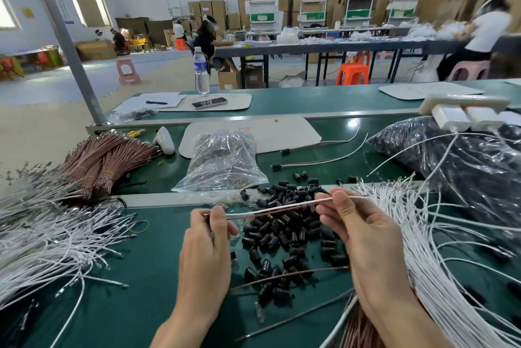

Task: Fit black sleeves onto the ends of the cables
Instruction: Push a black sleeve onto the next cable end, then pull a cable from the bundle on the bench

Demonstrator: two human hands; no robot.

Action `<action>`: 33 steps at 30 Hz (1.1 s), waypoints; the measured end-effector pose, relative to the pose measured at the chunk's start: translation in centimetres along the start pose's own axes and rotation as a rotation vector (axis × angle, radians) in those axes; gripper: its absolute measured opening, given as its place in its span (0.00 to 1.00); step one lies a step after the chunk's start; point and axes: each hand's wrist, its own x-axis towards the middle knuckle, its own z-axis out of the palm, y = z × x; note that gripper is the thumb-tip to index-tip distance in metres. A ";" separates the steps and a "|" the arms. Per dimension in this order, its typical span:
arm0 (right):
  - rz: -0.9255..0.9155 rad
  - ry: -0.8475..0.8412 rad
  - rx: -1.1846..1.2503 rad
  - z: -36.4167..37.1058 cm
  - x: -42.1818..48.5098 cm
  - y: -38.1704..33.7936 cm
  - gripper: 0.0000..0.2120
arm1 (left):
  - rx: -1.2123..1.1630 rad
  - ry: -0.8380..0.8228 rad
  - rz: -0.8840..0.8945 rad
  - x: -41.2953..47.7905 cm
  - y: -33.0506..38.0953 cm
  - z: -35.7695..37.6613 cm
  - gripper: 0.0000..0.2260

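**Both hands pinch a cable pair over the sleeve pile**

On my feed the left hand (208,237) has its fingers curled. Thumb and fingertips pinch one end of the thin white and reddish-brown cables (277,208), and a short tip pokes out past the fingers. The right hand (363,235) pinches the same cables farther along, fingers curled too, and the strands run on past it to the right. Between the hands the cables stretch almost straight in the air, tilted up toward the right. I cannot tell whether a sleeve sits on either end.

Directly beneath lies the loose heap of black cylindrical plastic sleeves (287,235), scattered over the green conveyor belt (141,277). A single reddish-brown wire (284,276) lies across the near part of the heap. Just right of the right hand fans a thick sheaf of white wires (423,249). A second white sheaf (42,235) spreads at the left edge, well apart from the left hand. Behind it sit bundled reddish-brown wires (107,158).

Beyond the heap lies a clear plastic bag of small parts (222,161), and to the far right a big clear bag filled with dark pieces (465,175). Two wires with black caps fitted (310,163) lie on the belt behind the heap. A white power strip (462,106) shows past the big bag, and a clear water bottle (201,71) stands at the far side.
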 end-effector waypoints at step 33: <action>0.120 0.110 -0.010 -2.8 6.7 -1.4 0.13 | 0.918 -1.079 0.301 0.0 10.6 8.1 0.12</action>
